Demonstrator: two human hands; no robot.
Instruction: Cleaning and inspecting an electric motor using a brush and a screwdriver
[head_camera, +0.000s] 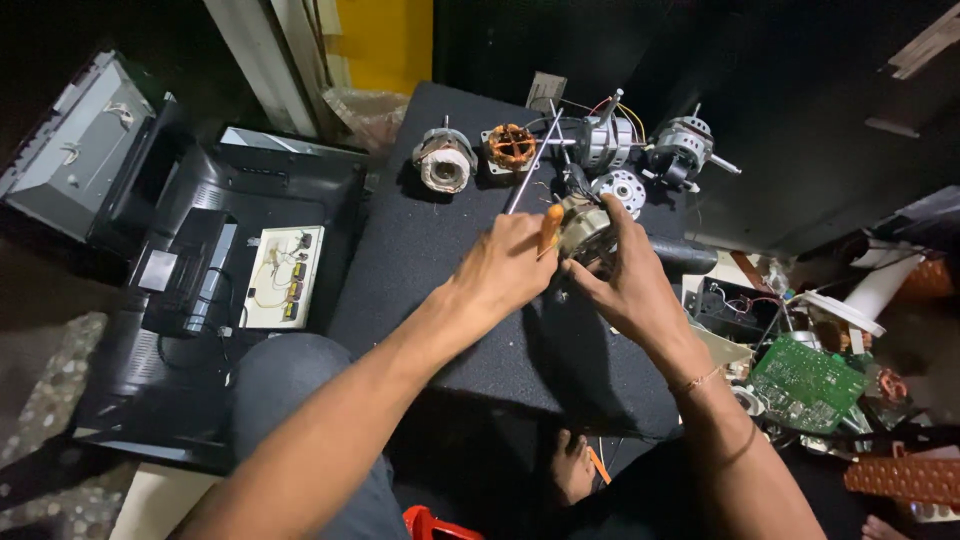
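My left hand (508, 265) grips a screwdriver (533, 162) by its orange handle, and the long metal shaft points up and away over the black mat (430, 240). My right hand (625, 270) holds a small electric motor (583, 228) just beside the handle, fingers wrapped around its pale body. Both hands meet over the middle of the mat. Along the mat's far edge lie a white-wound coil (444, 163), a copper-wound stator (511, 147), a grey motor (604, 143), a round metal end cap (625, 188) and another motor (683, 152).
An opened flat-screen set with a pale circuit board (284, 277) lies on the left. A green circuit board (808, 383) and loose parts are piled at the right. My knee (290, 375) and bare foot (572, 468) are below the mat. A red object (432, 524) sits at the bottom edge.
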